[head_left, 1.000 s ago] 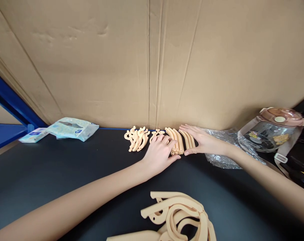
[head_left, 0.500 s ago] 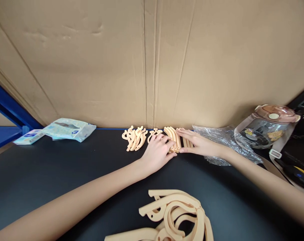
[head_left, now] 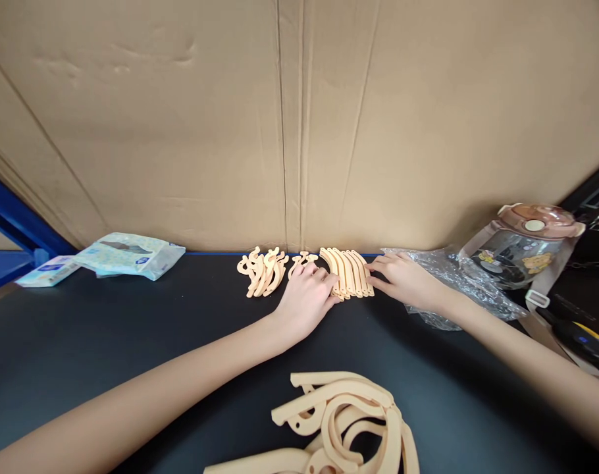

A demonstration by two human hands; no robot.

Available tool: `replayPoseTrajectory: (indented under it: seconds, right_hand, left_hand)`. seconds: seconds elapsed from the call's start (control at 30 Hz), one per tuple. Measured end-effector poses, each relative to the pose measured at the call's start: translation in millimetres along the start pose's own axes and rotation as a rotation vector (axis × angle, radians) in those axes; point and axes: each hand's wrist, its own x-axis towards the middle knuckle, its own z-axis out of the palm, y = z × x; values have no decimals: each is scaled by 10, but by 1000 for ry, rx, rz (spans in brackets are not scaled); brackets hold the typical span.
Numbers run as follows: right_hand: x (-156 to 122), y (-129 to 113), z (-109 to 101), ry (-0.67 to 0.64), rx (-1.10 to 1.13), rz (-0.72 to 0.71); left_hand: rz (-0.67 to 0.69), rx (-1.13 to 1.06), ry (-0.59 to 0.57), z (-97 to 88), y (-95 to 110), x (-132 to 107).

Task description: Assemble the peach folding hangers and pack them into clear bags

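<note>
A row of beige plastic hanger arms (head_left: 349, 273) lies side by side near the back edge of the black table. My left hand (head_left: 304, 296) is at the row's left end, its fingers bent and its thumb against the nearest arms. At the right end, my right hand (head_left: 403, 280) has fingertips and thumb closed on the outermost arms. Just left of these is a small group of hook pieces (head_left: 297, 262), partly hidden behind my left hand. Farther left lies a heap of similar hook pieces (head_left: 264, 271).
Folded beige hangers (head_left: 349, 421) lie in front, close to me. A tissue pack (head_left: 131, 253) and a smaller pack (head_left: 47, 271) rest at the back left. Crumpled clear plastic (head_left: 442, 289) and a strapped water bottle (head_left: 526, 250) are on the right. A cardboard wall (head_left: 205, 131) stands behind.
My right hand has moved off the top of the row to its right end, uncovering more arms. The arms look more evenly spread. My left hand stays at the left end.
</note>
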Motion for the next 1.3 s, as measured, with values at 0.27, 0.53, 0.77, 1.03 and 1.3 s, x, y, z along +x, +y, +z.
replayPoseTrajectory:
  seconds: [0.27,0.53,0.77,1.03,1.3]
  right_hand:
    - [-42,-49,-48,79,-49,19]
    - [-456,-896,-317,-69,416,-239]
    - [-492,-1092,-236,-46,456,-202]
    - [-309,-929,-435,315,347,47]
    - [-106,-871,-611,418,167,83]
  left_hand:
    - [-38,-38,-26,-134,37,-45]
    - [3,-275,-391,-803,-106,-463]
    - [-113,-587,-783,-942,-200,-629]
    - [-404,-1261,-186,-706,-113,-495]
    - [-457,-1441,166,-686,-4,-297]
